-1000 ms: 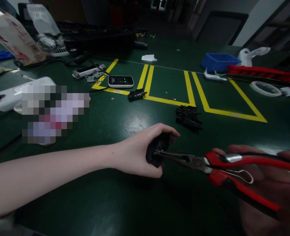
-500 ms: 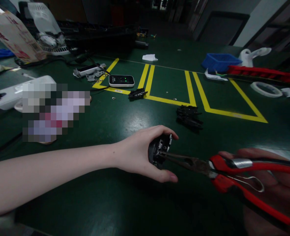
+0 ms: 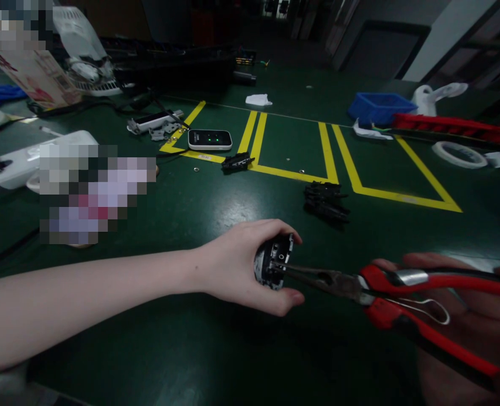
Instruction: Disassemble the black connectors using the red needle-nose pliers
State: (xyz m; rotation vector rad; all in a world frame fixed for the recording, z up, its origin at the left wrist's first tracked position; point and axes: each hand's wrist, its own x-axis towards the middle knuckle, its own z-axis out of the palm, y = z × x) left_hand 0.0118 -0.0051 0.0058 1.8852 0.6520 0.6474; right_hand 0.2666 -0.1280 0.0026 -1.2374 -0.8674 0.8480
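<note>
My left hand (image 3: 245, 265) is wrapped round a small black part with a light edge (image 3: 271, 262), thumb below and fingers above. Its open side, with small holes and fittings, faces right. In my right hand (image 3: 457, 316) are long-nose pliers (image 3: 372, 287) with red and black handles and a wire spring between them. The plier tips reach into the black part; whether they pinch a piece there is too small to tell. Beyond my hands lie black plastic pieces (image 3: 326, 201) and another black piece (image 3: 238, 162) on the green table (image 3: 169, 349).
Yellow tape (image 3: 292, 172) marks boxes on the table. A small device with green lights (image 3: 210, 140) lies behind. To the right are a blue bin (image 3: 379, 108), a red strip (image 3: 453, 128) and a tape roll (image 3: 459, 154). At left sits a white power strip (image 3: 17, 160).
The black part has tilted slightly in my left hand, showing a lighter edge on its left side. The pliers have shifted very slightly, their tips still in the part.
</note>
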